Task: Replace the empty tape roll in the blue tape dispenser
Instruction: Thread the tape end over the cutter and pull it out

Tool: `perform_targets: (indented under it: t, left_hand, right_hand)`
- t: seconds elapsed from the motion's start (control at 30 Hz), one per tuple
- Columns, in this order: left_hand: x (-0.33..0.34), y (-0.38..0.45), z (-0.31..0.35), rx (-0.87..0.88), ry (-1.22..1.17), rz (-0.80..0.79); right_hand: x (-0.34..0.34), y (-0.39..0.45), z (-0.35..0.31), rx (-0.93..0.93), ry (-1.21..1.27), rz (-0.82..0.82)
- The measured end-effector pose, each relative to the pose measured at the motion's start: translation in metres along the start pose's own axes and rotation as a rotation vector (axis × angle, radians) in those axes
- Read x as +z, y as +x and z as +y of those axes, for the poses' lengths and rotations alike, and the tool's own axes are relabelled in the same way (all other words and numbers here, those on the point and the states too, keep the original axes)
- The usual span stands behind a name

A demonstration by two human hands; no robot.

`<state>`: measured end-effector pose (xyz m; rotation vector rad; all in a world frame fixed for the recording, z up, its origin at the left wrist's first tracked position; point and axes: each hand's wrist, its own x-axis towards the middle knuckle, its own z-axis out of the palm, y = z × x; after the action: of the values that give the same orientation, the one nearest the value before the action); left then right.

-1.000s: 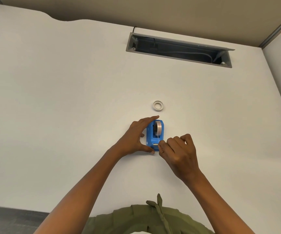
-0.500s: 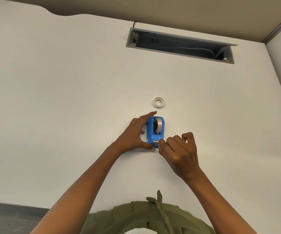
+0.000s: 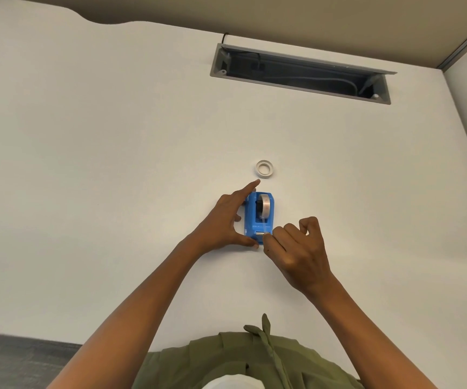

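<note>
The blue tape dispenser (image 3: 254, 217) stands on the white table (image 3: 114, 192) with a clear tape roll (image 3: 265, 205) seated in its cradle. My left hand (image 3: 226, 220) grips the dispenser from its left side, thumb at the near end and forefinger stretched past the far end. My right hand (image 3: 297, 251) pinches the free end of the tape (image 3: 264, 227) at the metal cutter on the near end. A strip of tape runs from the roll down to the cutter. A white empty tape core (image 3: 264, 167) lies flat just beyond the dispenser.
A grey open cable trough (image 3: 299, 73) is set into the table at the far side. A partition wall stands at the right edge. My green garment (image 3: 240, 357) shows at the table's near edge.
The camera shifted slightly. My right hand's fingers opened a little while staying at the cutter, and the tape strip now lies down onto the cutter. My left hand keeps its hold.
</note>
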<state>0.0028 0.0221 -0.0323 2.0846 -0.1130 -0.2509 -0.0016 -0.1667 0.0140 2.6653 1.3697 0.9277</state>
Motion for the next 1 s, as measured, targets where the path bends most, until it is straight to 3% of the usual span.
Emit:
perform_targets:
  t: [0.7,1.0]
  left_hand:
    - [0.0,0.001,0.0,0.002,-0.007,0.004]
    - [0.001,0.001,0.001,0.004,-0.004,0.003]
  right_hand:
    - [-0.003,-0.007,-0.006,0.025,0.007,-0.035]
    - [-0.002,-0.018,-0.007,0.119,0.072,-0.081]
